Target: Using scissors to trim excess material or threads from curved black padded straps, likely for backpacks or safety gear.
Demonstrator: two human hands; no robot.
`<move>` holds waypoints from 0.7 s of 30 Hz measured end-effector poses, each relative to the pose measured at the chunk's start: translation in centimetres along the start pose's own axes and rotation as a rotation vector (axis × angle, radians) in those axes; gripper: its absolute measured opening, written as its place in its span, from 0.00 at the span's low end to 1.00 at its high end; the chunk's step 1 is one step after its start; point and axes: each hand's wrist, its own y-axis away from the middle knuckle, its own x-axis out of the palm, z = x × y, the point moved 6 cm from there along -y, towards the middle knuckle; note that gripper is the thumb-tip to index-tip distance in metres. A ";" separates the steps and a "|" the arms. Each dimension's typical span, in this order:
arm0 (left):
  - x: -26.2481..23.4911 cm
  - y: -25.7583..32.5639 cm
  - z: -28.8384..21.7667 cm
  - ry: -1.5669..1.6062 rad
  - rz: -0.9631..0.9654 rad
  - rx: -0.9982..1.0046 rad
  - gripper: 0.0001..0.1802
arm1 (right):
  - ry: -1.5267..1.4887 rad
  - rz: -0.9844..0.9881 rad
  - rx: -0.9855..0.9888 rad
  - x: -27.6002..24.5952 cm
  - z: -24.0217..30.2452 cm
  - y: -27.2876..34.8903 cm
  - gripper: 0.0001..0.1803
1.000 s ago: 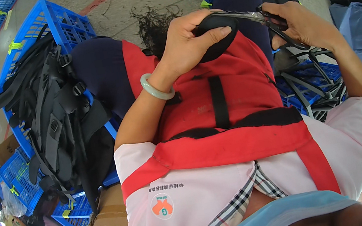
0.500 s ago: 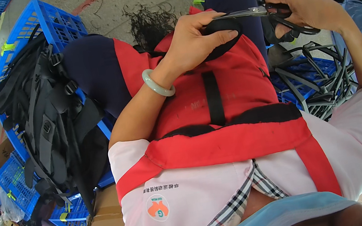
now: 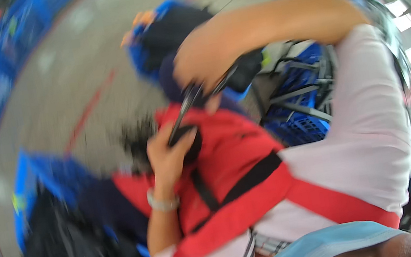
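One pair of scissors (image 3: pixel 185 111) is held in front of the body, above the lap, and spans the gap between the two hands. Its long axis is slanted across the view: the handles are at the upper right, and the blades are pointed toward the lower left, at the left hand (image 3: pixel 166 153). Whether the blades are parted cannot be told through the blur. The handles are gripped by the right hand (image 3: pixel 204 58), its fingers curled around them. A black piece (image 3: pixel 193 147) with a rounded edge is pinched by the left hand, the thumb laid across it. The blade tips are placed right by this thumb and the black piece; whether either is touched cannot be made out. The hands themselves are set apart.

A pale bracelet (image 3: pixel 163 201) is worn on the left wrist. Behind the black piece, the lap is covered by a red apron (image 3: pixel 239 139). Left of the left hand, a tuft of black threads (image 3: pixel 138 142) is seen. On the right, grey strips (image 3: pixel 299 94) are heaped at a blue crate (image 3: pixel 300 129). At the lower left, a black heap (image 3: pixel 68 247) is blurred. Farther out, a red line (image 3: pixel 90 114) is marked on the floor (image 3: pixel 58 82).
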 end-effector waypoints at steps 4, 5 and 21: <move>0.9 0.3 0.5 0.148 -0.019 -0.030 0.11 | 0.166 0.161 0.089 1.6 -1.6 -1.5 0.37; 1.4 0.0 0.4 0.184 0.012 -0.007 0.11 | 0.171 0.134 0.117 1.7 -1.6 -1.3 0.36; 0.1 0.2 2.1 0.314 0.058 -0.059 0.18 | -0.038 0.042 0.098 4.3 -3.9 0.4 0.28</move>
